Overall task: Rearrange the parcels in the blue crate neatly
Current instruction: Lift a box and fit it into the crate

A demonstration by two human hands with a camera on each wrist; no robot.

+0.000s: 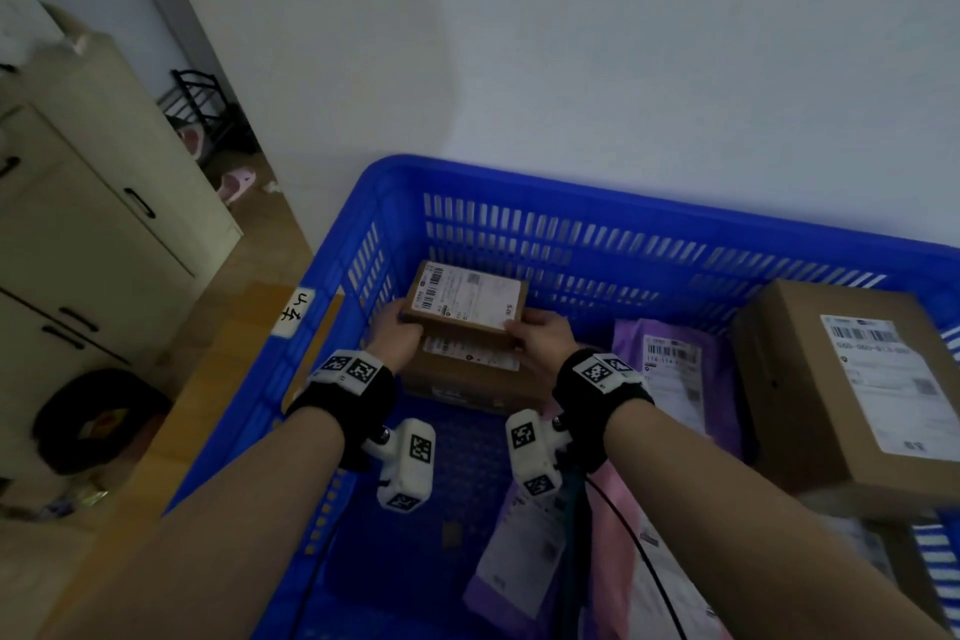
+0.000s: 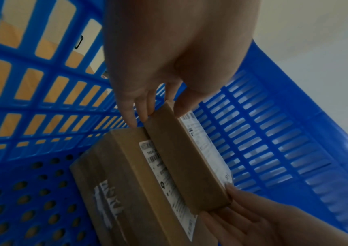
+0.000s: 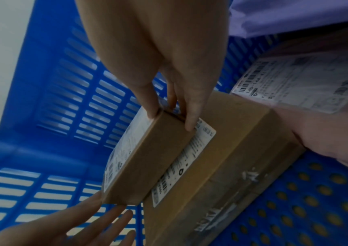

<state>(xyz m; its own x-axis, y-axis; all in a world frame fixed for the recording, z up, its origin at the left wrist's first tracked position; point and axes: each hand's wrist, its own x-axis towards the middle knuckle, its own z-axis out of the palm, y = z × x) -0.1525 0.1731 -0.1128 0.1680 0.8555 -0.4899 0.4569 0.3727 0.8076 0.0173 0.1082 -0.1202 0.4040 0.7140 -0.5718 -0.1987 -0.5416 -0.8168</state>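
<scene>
A small brown box [image 1: 465,299] with a white label on top sits in the far left corner of the blue crate [image 1: 571,182]. It lies on a larger brown box [image 1: 467,379] that also bears a label, and seems slightly tilted. My left hand [image 1: 397,335] pinches its left end, thumb on top [image 2: 160,108]. My right hand [image 1: 540,335] pinches its right end [image 3: 172,114]. In the wrist views the small box [image 2: 189,158] [image 3: 147,158] covers part of the lower box's label [image 3: 181,169].
A purple mailer [image 1: 675,369] with a label leans beside the stack on the right, and more purple and pink mailers [image 1: 524,551] lie in the crate's near part. A big brown box [image 1: 852,390] fills the right side. A cabinet [image 1: 93,203] stands left of the crate.
</scene>
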